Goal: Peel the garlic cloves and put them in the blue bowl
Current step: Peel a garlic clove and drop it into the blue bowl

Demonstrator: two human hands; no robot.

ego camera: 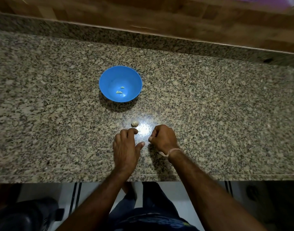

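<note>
**A:** From the head camera, where does the garlic sit?

**B:** One garlic clove, skin on as far as I can tell, lies on the granite worktop, between the blue bowl and the hands. A few pale peeled pieces lie at the bottom of the bowl, so I judge the task partly done.

**A:** And the hands?

**B:** The left hand rests on the worktop just short of that clove. Its forefinger points toward the clove and its thumb is spread aside. That grip is wide and holds nothing. The right hand is curled, knuckles up, thumb tucked against the fingers. Whether its grip closes on a scrap of skin or on nothing at all, I cannot tell, because the fingers hide the palm. A thread band circles that wrist.

**A:** Why this layout?

**B:** The bowl stands just beyond the clove, probably so that a peeled piece needs only a short reach forward. The left hand looks placed to draw the clove in for peeling.
</note>
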